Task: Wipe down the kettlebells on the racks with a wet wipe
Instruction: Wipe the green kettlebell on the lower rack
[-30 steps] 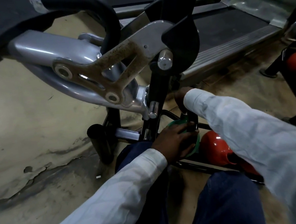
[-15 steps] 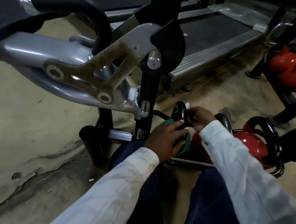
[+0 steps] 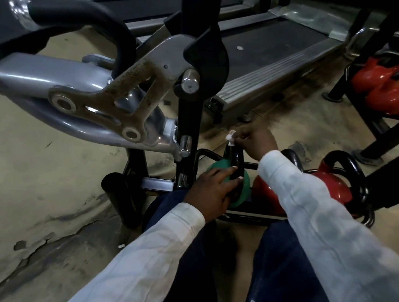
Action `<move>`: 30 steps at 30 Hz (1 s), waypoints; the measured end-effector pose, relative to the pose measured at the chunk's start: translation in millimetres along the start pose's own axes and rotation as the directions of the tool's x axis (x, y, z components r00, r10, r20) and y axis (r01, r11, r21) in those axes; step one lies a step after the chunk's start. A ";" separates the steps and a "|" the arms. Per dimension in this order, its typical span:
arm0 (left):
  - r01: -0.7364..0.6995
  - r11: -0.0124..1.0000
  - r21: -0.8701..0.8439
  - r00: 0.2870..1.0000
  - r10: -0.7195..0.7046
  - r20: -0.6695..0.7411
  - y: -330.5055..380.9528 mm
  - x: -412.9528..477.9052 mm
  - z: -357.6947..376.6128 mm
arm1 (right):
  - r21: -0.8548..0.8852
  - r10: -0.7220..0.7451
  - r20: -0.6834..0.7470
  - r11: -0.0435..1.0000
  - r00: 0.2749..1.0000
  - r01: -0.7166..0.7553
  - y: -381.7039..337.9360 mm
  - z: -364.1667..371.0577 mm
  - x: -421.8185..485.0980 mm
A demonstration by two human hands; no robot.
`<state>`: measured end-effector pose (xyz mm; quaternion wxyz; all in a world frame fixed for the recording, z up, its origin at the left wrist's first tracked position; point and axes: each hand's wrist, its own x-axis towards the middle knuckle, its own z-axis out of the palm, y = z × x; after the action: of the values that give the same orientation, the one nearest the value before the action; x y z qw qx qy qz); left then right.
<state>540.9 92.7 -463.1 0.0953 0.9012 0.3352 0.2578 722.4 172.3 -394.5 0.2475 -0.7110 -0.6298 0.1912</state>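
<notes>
A green kettlebell (image 3: 243,194) with a black handle sits at the left end of a low black rack (image 3: 246,217). My left hand (image 3: 215,189) rests on its body and lower handle, gripping it. My right hand (image 3: 256,140) pinches a crumpled white wet wipe (image 3: 230,137) at the top of the black handle. Two red kettlebells (image 3: 331,187) with black handles stand on the rack to the right, partly hidden by my right sleeve.
A grey and black exercise machine arm (image 3: 106,103) hangs close above the rack on the left. A treadmill deck (image 3: 269,54) lies behind. Another black rack with red kettlebells (image 3: 387,86) stands at the far right. My knees in dark trousers fill the foreground.
My right arm has pulled back and lifted, so the hand with the wipe moved up from low on the handle to its top. The red kettlebells came into view. My left hand stayed put.
</notes>
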 end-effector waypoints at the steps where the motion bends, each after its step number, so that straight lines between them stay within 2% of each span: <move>1: -0.003 1.000 0.010 1.000 0.003 0.003 0.6 -0.3 -1.0 | -0.200 -0.049 0.051 0.978 0.997 0.058 -10.1 1.4 7.8; 3: 0.003 1.000 0.009 1.000 -0.003 -0.002 2.2 -1.8 -1.7 | -0.582 -0.089 0.135 0.799 0.987 0.151 -32.4 8.9 14.8; 5: -0.006 1.000 0.001 1.000 0.007 -0.014 2.9 -4.1 0.1 | -0.754 -0.056 0.199 0.629 0.978 0.189 -53.9 13.5 9.5; 7: -0.019 1.000 0.010 1.000 0.019 -0.019 2.0 -6.7 1.9 | -0.781 -0.037 0.249 0.584 0.968 0.223 -61.0 10.7 -1.2; 8: -0.018 1.000 0.013 1.000 0.018 -0.015 1.5 -7.9 2.4 | -0.767 -0.037 0.262 0.598 0.964 0.231 -60.0 4.6 -8.1; 9: -0.013 1.000 0.012 1.000 0.013 -0.010 1.3 -8.7 2.3 | -0.717 -0.038 0.266 0.660 0.963 0.225 -53.7 -1.9 -14.4; 10: -0.008 1.000 0.011 1.000 0.008 -0.003 1.4 -9.2 1.8 | -0.619 -0.035 0.255 0.762 0.966 0.191 -45.6 -8.7 -20.9; 12: -0.004 1.000 0.003 1.000 0.004 0.001 3.4 -9.5 -0.9 | -0.255 0.011 0.166 0.966 0.986 0.032 -20.5 -14.6 -32.7; 13: -0.005 1.000 0.002 1.000 0.005 -0.004 4.5 -9.6 -2.3 | -0.007 0.052 0.097 0.999 0.994 -0.051 -7.6 -13.6 -36.6; 14: -0.006 1.000 0.006 1.000 0.006 -0.011 5.5 -9.6 -3.6 | 0.267 0.124 0.046 0.955 0.991 -0.132 4.7 -10.1 -37.9; 15: -0.006 1.000 0.010 1.000 0.006 -0.017 6.1 -9.7 -4.3 | 0.522 0.206 0.057 0.828 0.977 -0.205 14.9 -4.4 -37.8; 16: -0.004 1.000 0.010 1.000 0.004 -0.021 6.3 -10.1 -4.4 | 0.707 0.268 0.117 0.654 0.956 -0.269 24.8 3.6 -36.8; 17: -0.002 1.000 0.009 1.000 0.002 -0.023 6.5 -10.3 -4.1 | 0.824 0.289 0.198 0.469 0.936 -0.319 30.4 11.2 -36.4; 19: -0.007 1.000 0.013 1.000 0.007 -0.025 7.0 -10.5 -3.1 | 0.904 0.272 0.319 0.201 0.908 -0.377 41.3 28.7 -34.0; 20: -0.009 1.000 0.018 1.000 0.010 -0.021 7.5 -10.9 -3.2 | 0.912 0.250 0.352 0.126 0.902 -0.391 44.4 37.5 -35.3; 21: -0.013 1.000 0.025 1.000 0.013 -0.018 8.1 -11.7 -3.5 | 0.912 0.228 0.371 0.095 0.900 -0.400 49.2 45.8 -36.4; 24: -0.026 0.999 0.030 1.000 0.027 -0.004 9.4 -15.7 -2.9 | 0.918 0.138 0.371 0.097 0.918 -0.385 53.3 54.1 -50.8; 26: -0.026 0.999 0.036 1.000 0.025 0.015 9.7 -19.2 -1.9 | 0.925 0.170 0.356 0.076 0.919 -0.372 51.3 49.6 -66.1; 27: -0.024 0.999 0.042 0.999 0.023 0.023 9.9 -20.6 -1.9 | 0.934 0.217 0.316 0.098 0.924 -0.342 50.3 45.7 -72.4; 28: -0.022 0.999 0.046 0.999 0.021 0.030 10.4 -21.6 -2.3 | 0.938 0.267 0.238 0.185 0.934 -0.292 47.1 40.4 -77.7; 30: -0.019 0.999 0.045 0.999 0.017 0.046 11.7 -22.1 -3.5 | 0.871 0.281 0.077 0.448 0.957 -0.202 37.7 29.5 -76.7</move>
<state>531.4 69.4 -465.0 0.0799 0.9118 0.3305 0.2301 725.1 96.5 -443.6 0.5676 -0.5759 -0.3279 0.4885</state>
